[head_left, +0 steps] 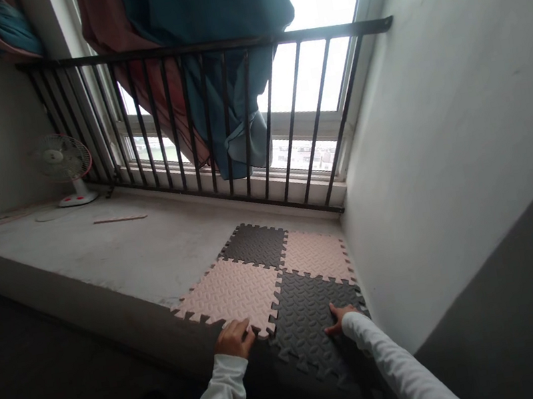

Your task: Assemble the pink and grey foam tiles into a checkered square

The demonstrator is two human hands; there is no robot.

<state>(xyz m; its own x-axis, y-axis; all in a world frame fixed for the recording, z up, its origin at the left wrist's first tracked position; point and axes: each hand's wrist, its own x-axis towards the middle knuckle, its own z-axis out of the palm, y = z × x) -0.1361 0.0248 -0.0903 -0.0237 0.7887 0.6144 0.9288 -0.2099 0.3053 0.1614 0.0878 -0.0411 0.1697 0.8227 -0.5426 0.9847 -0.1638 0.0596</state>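
Four-square foam matting lies by the wall, its interlocking tiles joined in a checker pattern. My left hand [235, 340] has its fingers bent at the front edge of the near pink foam tile [233, 290]; its fingertips are partly hidden there. With thumb and fingers apart, my right hand [341, 318] rests on the near dark grey foam tile [309, 311], close to the wall. That dark tile's front part reaches past the ledge edge. Behind them are another dark grey tile [255, 245] and a second pink tile [316, 255].
The concrete ledge [78, 256] drops to a dark floor at the front. A black metal railing [202, 49] runs before the window, with teal and red curtains [210, 6] hanging over it. A fan [64, 167] and a wooden strip [120, 219] are left; a white wall [438, 132] bounds the right.
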